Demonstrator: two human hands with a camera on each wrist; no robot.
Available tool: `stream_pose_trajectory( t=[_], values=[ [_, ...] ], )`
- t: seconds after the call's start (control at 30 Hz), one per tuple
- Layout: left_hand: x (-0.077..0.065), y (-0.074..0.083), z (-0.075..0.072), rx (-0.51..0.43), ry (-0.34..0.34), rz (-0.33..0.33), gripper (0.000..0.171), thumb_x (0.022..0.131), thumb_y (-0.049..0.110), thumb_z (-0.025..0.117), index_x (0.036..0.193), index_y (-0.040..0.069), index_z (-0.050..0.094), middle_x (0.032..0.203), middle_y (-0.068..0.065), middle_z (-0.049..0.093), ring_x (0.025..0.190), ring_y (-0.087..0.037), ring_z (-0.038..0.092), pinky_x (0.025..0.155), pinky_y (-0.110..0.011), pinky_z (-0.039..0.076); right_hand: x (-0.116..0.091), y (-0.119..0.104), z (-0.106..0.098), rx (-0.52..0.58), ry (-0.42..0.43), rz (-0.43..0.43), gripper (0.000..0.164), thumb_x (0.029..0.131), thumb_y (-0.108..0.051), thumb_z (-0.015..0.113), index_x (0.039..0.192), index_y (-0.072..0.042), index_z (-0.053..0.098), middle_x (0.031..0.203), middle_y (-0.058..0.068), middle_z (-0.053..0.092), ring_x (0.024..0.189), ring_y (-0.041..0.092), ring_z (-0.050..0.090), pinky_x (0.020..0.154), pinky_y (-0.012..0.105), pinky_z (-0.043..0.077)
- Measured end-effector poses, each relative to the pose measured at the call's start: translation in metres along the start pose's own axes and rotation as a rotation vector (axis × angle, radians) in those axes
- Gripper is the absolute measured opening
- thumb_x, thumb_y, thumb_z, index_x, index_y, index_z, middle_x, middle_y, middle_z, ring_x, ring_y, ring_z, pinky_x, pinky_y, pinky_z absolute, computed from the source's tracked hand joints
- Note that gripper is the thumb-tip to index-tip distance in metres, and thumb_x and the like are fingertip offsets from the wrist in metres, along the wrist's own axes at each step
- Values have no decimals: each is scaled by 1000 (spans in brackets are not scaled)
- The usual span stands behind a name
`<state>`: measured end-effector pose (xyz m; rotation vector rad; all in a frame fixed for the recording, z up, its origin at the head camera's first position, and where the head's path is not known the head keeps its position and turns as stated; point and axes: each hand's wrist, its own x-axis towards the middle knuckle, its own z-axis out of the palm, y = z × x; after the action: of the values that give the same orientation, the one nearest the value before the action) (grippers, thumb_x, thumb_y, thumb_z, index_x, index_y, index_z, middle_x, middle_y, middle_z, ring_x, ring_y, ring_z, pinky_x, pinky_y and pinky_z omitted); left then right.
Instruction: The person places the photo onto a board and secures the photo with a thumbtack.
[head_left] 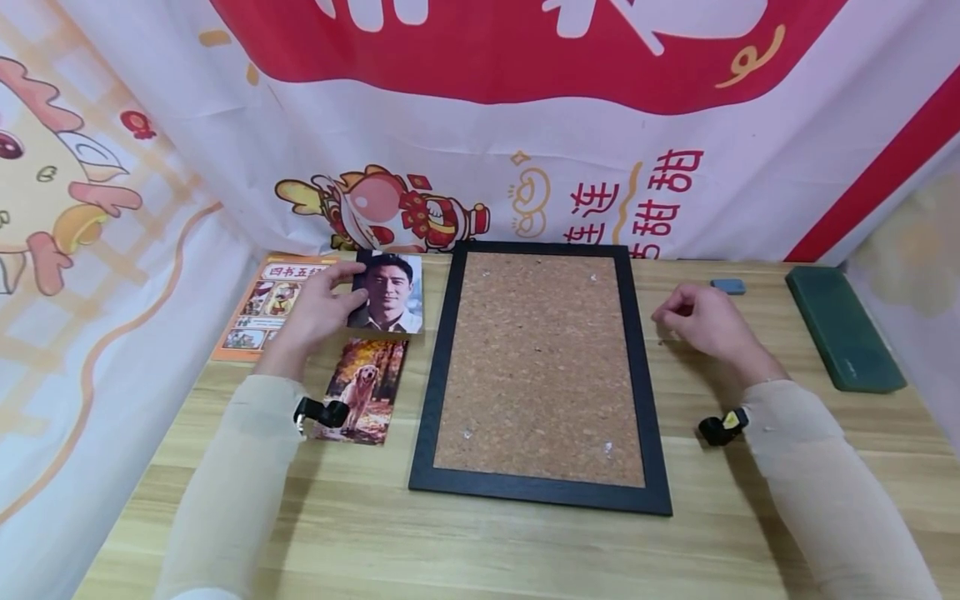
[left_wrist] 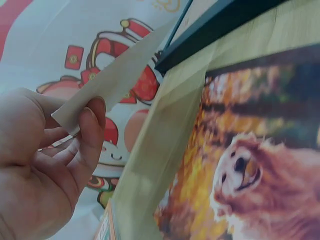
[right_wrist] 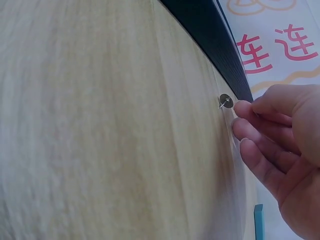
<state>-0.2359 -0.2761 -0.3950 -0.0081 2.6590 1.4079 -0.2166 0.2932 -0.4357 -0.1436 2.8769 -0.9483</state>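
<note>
Wooden tabletop (head_left: 540, 550) stands before a printed cloth backdrop (head_left: 480, 150). Head view: left hand (head_left: 315, 312) grips a portrait photo (head_left: 393, 292); dog photo (head_left: 367, 387) lies on the near side of that hand; black-framed corkboard (head_left: 536, 400) lies between both hands; blue eraser (head_left: 727, 287) just beyond right hand (head_left: 703, 321). Left wrist view: portrait photo tilted, pinched between thumb and fingers. Right wrist view: fingers bent, thumbtack (right_wrist: 226, 101) just beside their tips; whether held cannot be determined.
</note>
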Motion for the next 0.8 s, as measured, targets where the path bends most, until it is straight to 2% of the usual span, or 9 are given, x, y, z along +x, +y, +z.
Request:
stream_pose_trajectory(
  t=[0.07,0.2,0.3,0.37,0.43,0.53,0.7,0.8],
  values=[
    [-2,4,3,31,5,0,53,109,15,61,161,9,50,167,-22,45,134,-39,62,76,-11,53,0,1,0,-5,-2,6,13,105,-17,69,108,-5,73,113,18,75,102,30,63,81,35,51],
    [-3,11,10,-9,-1,8,51,110,19,61,159,10,53,170,-19,40,138,-41,62,77,-12,55,0,2,-1,0,-35,16,18,107,-22,69,114,-6,75,118,18,73,109,32,63,92,45,51],
    [-1,15,17,-68,-13,25,48,110,18,60,157,7,56,168,-20,42,135,-39,65,79,-14,59,1,3,-1,9,-48,10,21,107,-25,69,116,-8,76,119,17,73,110,32,63,94,46,49],
    [1,20,24,-60,-10,31,45,110,18,60,154,8,60,162,-21,50,124,-31,72,77,-14,59,1,3,-1,8,-48,-5,21,107,-26,69,116,-8,77,116,15,74,108,30,64,92,43,49],
    [3,25,31,-77,-36,32,44,110,17,59,154,8,60,158,-23,56,110,-20,76,76,-17,60,1,5,-1,6,-45,-16,21,107,-26,70,115,-8,77,114,14,75,105,28,64,89,41,48],
    [6,34,44,-94,-83,26,44,110,15,60,153,8,60,150,-24,63,94,-4,74,74,-18,59,2,7,0,3,-45,-23,21,107,-26,70,114,-8,78,111,13,76,102,27,64,87,38,48],
    [15,43,64,-124,-161,18,45,109,14,63,154,9,60,141,-23,68,88,-1,72,74,-22,59,3,9,0,3,-33,-18,21,106,-27,72,111,-9,80,109,13,77,98,23,63,83,34,47],
    [20,47,75,-88,-171,33,45,107,15,65,152,10,62,131,-21,71,72,-3,65,65,-24,53,3,10,0,17,-30,-12,22,106,-29,72,111,-8,80,109,13,76,96,22,61,79,31,47]
  ],
)
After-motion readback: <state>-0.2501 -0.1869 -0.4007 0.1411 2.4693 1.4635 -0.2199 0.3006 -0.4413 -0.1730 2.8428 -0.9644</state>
